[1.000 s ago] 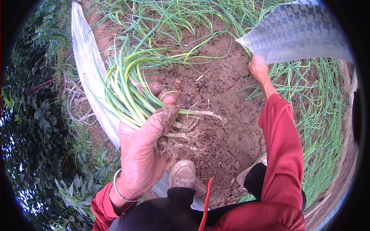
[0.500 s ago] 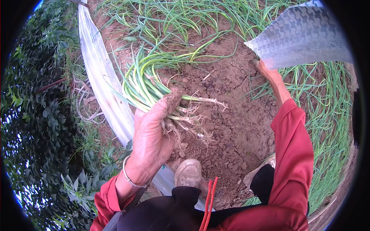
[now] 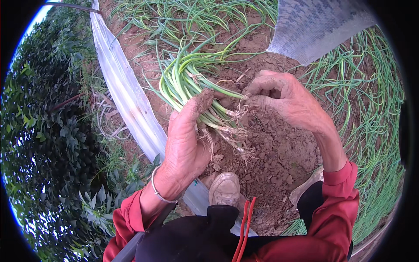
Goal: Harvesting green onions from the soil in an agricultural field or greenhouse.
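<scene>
In the head view, the left hand [image 3: 185,139] wraps its grip around a bunch of green onions [image 3: 192,89] just above their pale roots, the leaves fanning far and left over the brown soil [image 3: 279,153]. The right hand [image 3: 286,98], caked with dirt, pinches at the bunch's stalks on the right side; its fingers look clenched on one stalk, though the mud makes that hard to confirm. A white plastic sheet [image 3: 126,100] runs along the left. A dusty shoe [image 3: 224,190] sits near.
</scene>
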